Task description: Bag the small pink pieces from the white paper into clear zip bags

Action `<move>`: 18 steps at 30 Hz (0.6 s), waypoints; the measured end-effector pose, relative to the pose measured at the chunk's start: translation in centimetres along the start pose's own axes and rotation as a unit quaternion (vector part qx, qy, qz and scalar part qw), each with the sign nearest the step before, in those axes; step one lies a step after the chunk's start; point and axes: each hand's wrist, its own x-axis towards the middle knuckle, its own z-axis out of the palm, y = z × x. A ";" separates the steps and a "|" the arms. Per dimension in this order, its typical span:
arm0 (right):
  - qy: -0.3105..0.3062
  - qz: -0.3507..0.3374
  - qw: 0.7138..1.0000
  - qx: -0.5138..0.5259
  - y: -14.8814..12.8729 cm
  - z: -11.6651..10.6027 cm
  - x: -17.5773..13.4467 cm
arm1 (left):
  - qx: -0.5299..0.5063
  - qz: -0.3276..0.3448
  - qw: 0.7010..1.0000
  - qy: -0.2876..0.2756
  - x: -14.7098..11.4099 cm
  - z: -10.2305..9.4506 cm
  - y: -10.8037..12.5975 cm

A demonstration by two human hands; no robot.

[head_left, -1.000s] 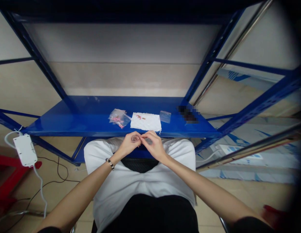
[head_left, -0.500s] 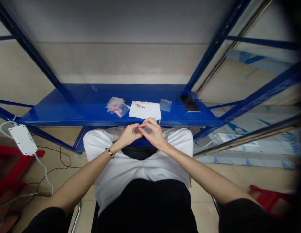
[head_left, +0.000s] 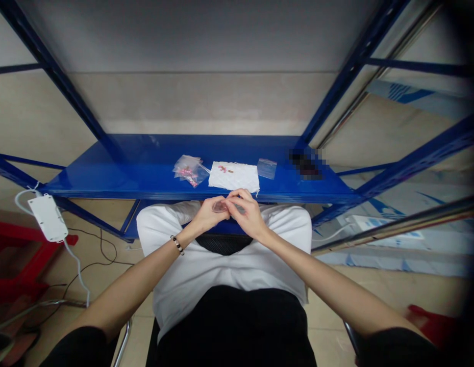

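Note:
My left hand (head_left: 209,215) is closed around a small clear plastic bag (head_left: 219,206) in front of the shelf edge, above my lap. Thumb and fingers of my right hand (head_left: 246,213) are pinched together at the bag's right side, touching the left fingertips. Whatever may be between those right fingertips is too small to make out. Just beyond the hands lies a white cloth (head_left: 237,179) with small pink pieces (head_left: 222,168) and a little brown piece (head_left: 230,172) on it. Left of it is a pile of clear zip bags (head_left: 190,170) holding pink-and-white bits.
A flat clear zip bag (head_left: 267,168) lies right of the cloth on the blue shelf (head_left: 145,163). Farther right is a blurred-out dark object (head_left: 306,164). A white power strip (head_left: 48,218) hangs at the left, near a red stool (head_left: 15,260).
The whole view has shifted slightly, so everything appears a little farther right. Both hands stay together at the small bag, with only slight finger movement.

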 end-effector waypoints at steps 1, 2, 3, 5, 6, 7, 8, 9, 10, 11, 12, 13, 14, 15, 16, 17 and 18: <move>0.002 0.006 1.000 0.003 0.1 -0.1 0.0 | -0.004 -0.007 1.000 0.007 0.0 0.1 0.2; 0.005 0.012 1.000 0.005 0.2 -0.1 0.0 | -0.007 -0.016 1.000 0.012 -0.1 0.1 0.4; 0.009 0.016 1.000 0.006 0.3 -0.3 0.0 | -0.010 -0.029 0.999 0.016 -0.1 0.1 0.6; 0.019 0.023 1.000 0.003 0.8 -0.6 0.3 | -0.013 -0.055 0.998 0.016 -0.1 0.1 1.1; 0.026 0.026 0.999 -0.001 1.1 -0.8 0.7 | -0.015 -0.065 0.998 0.014 -0.1 0.1 1.3; 0.034 0.029 0.999 -0.006 1.6 -1.0 1.2 | -0.019 -0.066 0.998 0.017 -0.1 0.1 1.5; 0.044 0.031 0.998 -0.012 2.1 -1.2 1.9 | -0.023 -0.064 0.997 0.022 -0.1 0.1 1.6; 0.052 0.032 0.998 -0.020 2.7 -1.5 2.8 | -0.026 -0.063 0.997 0.027 -0.2 0.1 1.7; 0.060 0.032 0.997 -0.029 3.5 -1.7 3.8 | -0.027 -0.063 0.997 0.028 -0.2 0.1 1.7; 0.066 0.031 0.996 -0.041 4.3 -1.9 4.9 | -0.028 -0.064 0.997 0.028 -0.2 0.2 1.6; 0.070 0.031 0.995 -0.057 5.2 -2.1 6.1 | -0.027 -0.066 0.997 0.027 -0.2 0.2 1.5; 0.071 0.035 0.994 -0.077 6.2 -2.2 7.3 | -0.024 -0.068 0.997 0.024 -0.2 0.3 1.3; 0.066 0.044 0.992 -0.099 7.1 -2.3 8.5 | -0.020 -0.072 0.997 0.023 -0.2 0.3 1.2; 0.053 0.058 0.990 -0.120 8.1 -2.3 9.6 | -0.014 -0.076 0.997 0.022 -0.1 0.4 1.0; 0.033 0.076 0.987 -0.136 8.9 -2.3 10.6 | -0.009 -0.080 0.996 0.022 -0.1 0.4 0.8; 0.011 0.092 0.985 -0.148 9.7 -2.3 11.4 | -0.004 -0.084 0.996 0.023 0.0 0.4 0.6; -0.011 0.101 0.983 -0.156 10.3 -2.2 12.0 | 0.000 -0.087 0.996 0.024 0.0 0.4 0.4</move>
